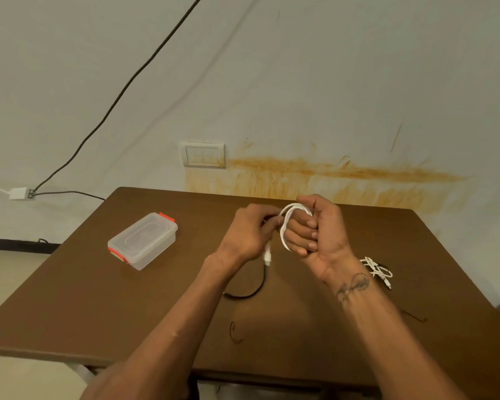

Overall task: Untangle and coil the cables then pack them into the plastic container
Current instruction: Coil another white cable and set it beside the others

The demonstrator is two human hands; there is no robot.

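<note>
A white cable (286, 223) is looped in a few turns around the curled fingers of my right hand (318, 235), above the middle of the brown table (127, 307). My left hand (248, 235) pinches the same cable beside the loops, and its white plug end (267, 255) dangles below. A black cable (253, 290) lies on the table under my left wrist. A tangled white cable (377, 269) lies to the right of my right wrist. The clear plastic container (142, 241) with red clips sits closed on the left of the table.
The table's far edge meets a stained wall with a switch plate (203, 155). A dark wall cable (122, 90) runs to an adapter (19, 193) at the left. Two thin dark wire pieces (233, 332) lie near the front.
</note>
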